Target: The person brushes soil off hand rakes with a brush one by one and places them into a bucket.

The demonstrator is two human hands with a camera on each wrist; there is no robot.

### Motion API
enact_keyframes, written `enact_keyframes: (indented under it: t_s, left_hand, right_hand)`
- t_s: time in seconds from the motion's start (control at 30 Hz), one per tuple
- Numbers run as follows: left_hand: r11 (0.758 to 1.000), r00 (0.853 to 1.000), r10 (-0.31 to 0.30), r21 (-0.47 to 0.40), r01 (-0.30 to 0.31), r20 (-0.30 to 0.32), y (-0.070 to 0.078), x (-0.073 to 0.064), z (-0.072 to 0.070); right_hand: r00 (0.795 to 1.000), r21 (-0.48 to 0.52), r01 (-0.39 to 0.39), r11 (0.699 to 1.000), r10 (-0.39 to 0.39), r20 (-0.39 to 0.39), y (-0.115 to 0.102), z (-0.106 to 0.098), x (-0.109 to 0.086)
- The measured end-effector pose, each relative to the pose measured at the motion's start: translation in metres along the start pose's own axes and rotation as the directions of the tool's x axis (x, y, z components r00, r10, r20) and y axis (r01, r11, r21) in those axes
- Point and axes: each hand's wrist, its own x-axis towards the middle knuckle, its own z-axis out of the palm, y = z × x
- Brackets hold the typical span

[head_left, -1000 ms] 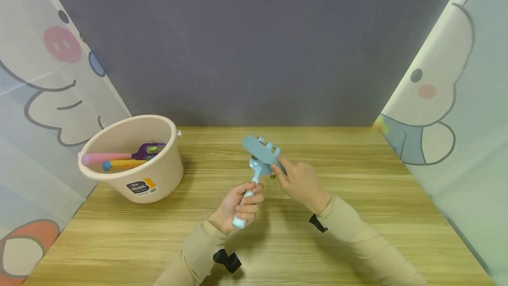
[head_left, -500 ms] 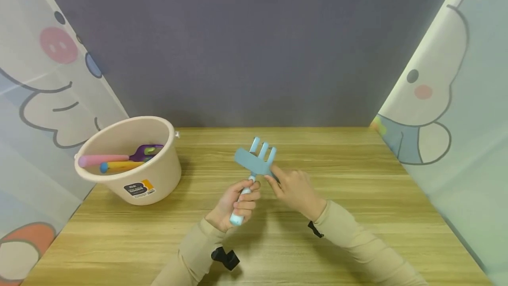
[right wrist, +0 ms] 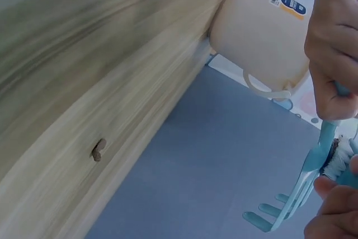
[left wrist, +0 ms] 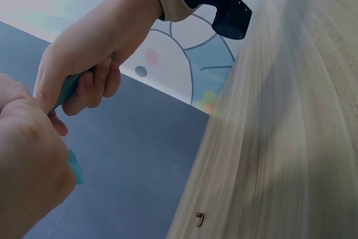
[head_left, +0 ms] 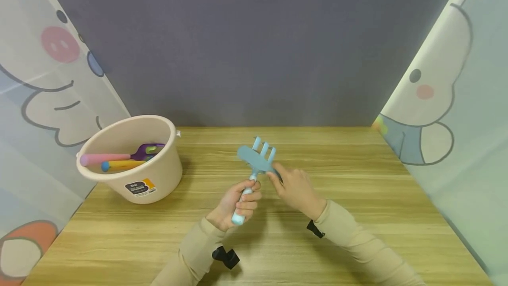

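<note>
My left hand [head_left: 238,202] grips the handle of a light-blue hand rake [head_left: 263,148], its tines pointing up and away. In my right hand [head_left: 297,189] is a blue brush [head_left: 254,158], pinched between thumb and fingers and lying slantwise across the rake's head. White bristles of the brush [right wrist: 338,163] press against the back of the rake [right wrist: 313,163] in the right wrist view, with dark dirt where they meet. Most of the brush's handle is hidden by the right hand. In the left wrist view, the left hand [left wrist: 31,160] covers much of the rake.
A cream bucket [head_left: 162,175] stands at the left, holding a pink-handled purple fork [head_left: 107,158], a yellow-handled tool [head_left: 125,164] and something green. Small brown bits [right wrist: 98,149] lie on the wooden table [head_left: 337,153]. A grey wall rises behind, with printed panels on both sides.
The rake has turned so its tines show clearly beyond the brush. The brush shifted left and down across the rake's head, then slightly back right. The bucket stays put.
</note>
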Motion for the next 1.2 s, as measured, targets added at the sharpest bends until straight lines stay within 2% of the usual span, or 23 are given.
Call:
enact_keyframes:
  t_s: [0.27,0.47,0.73,0.83,0.9,1.0,1.07,1.13,1.2]
  left_hand:
    - [1.000,1.000,-0.020,0.003,0.020,-0.006,-0.004,0.000,-0.001]
    - [0.999,1.000,-0.017,0.043,0.017,-0.006,-0.004,0.000,-0.003]
    - [0.997,1.000,-0.007,0.074,0.009,-0.028,-0.002,-0.003,-0.005]
    - [0.993,0.999,0.012,0.115,-0.006,-0.047,-0.001,-0.004,-0.005]
    - [0.984,0.997,0.035,0.174,-0.023,-0.068,0.000,-0.006,-0.005]
    - [0.956,0.989,0.085,0.291,-0.046,-0.124,0.003,-0.010,-0.004]
    - [0.923,0.975,0.122,0.382,-0.044,-0.183,0.005,-0.014,-0.003]
    - [0.864,0.941,0.176,0.504,-0.008,-0.288,0.006,-0.018,0.000]
    - [0.779,0.888,0.237,0.624,0.069,-0.394,0.007,-0.022,0.004]
  right_hand:
    - [0.997,-0.050,-0.055,0.997,0.052,-0.061,0.006,0.001,0.004]
    - [0.995,0.035,-0.060,0.998,0.062,-0.078,0.006,-0.003,0.005]
    - [0.990,0.119,-0.118,0.986,0.127,-0.067,0.011,-0.003,0.003]
    - [0.989,0.130,-0.112,0.985,0.123,-0.079,0.012,-0.003,0.002]
    - [0.989,0.139,-0.112,0.984,0.124,-0.082,0.012,-0.003,0.001]
    - [0.987,0.171,-0.127,0.977,0.141,-0.073,0.013,-0.004,-0.001]
    - [0.985,0.191,-0.147,0.971,0.161,-0.062,0.014,-0.004,-0.003]
    - [0.982,0.214,-0.171,0.962,0.185,-0.044,0.015,-0.006,-0.005]
    - [0.976,0.234,-0.204,0.951,0.215,-0.024,0.018,-0.007,-0.008]
